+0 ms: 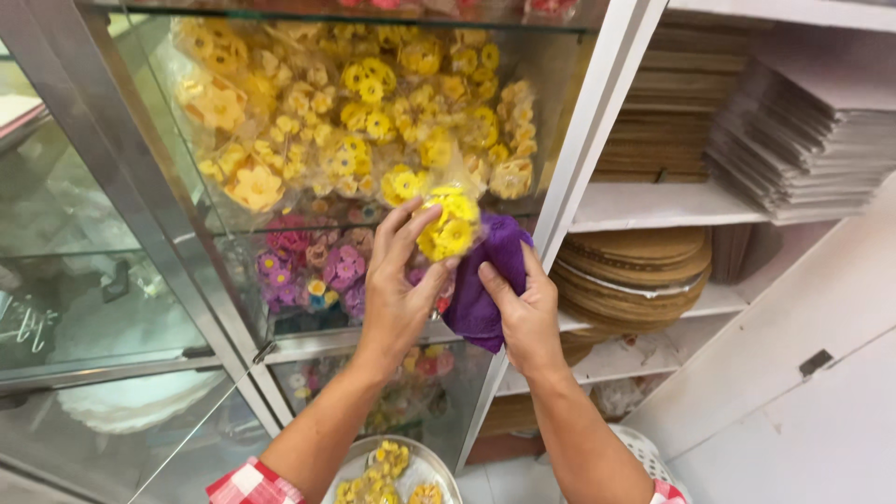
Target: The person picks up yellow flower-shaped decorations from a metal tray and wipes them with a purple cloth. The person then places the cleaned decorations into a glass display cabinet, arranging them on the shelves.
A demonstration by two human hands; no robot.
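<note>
Head view shows the left hand (397, 280) clamped on a clear packet of yellow flowers (448, 224), lifted in front of the glass cabinet shelf (308, 210), while the right hand (525, 313) grips a purple cloth (485, 280) pressed against the packet. This looks like wiping packets one at a time; next, the packet needs turning or setting down.

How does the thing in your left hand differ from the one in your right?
The left hand holds a clear packet of yellow flowers; the right hand grips a purple cloth. The packet is shiny, lumpy and patterned; the cloth is plain, soft and crumpled. Both are held up at the glass cabinet.
</note>
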